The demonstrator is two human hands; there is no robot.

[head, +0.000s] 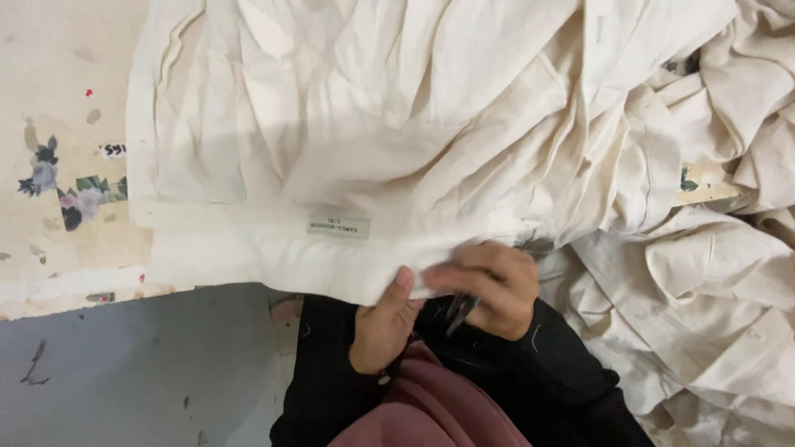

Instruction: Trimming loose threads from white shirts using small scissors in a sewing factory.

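Dusty-pink fabric [431, 410] and black sleeves [571, 364] are sitting closest to the camera, just below both hands. Left hand [383, 323] is coming up under the cloth edge, thumb pressing on top and fingers tucked beneath, so it is pinching the hem of the cream garment [348, 124]. Right hand [489, 285] is curling over the same edge just beside the left thumb, fingers [464, 273] bent narrow and closed; a small dark tool, probably thread snips [460, 310], is poking out under the palm toward the body. Cannot tell exactly how the snips are being gripped, since the palm is hiding the handle. Both hands are nearly touching each other at the hem.

Just beyond the fingers, a small pale sewn-in label [339, 228] is lying flat on the folded waistband-like band. Past that, the garment is spreading rumpled across the counter [58, 99], whose printed flower covering is showing off to the left of the fingers. To the right of and beyond the fingers, a heap of similar cream pieces [712, 273] is piling up.

Judging progress: work looks to be mid-way on this one piece, hem edge being checked or trimmed. No loose threads are showing clearly. Whether the heap is finished or waiting cannot be told.
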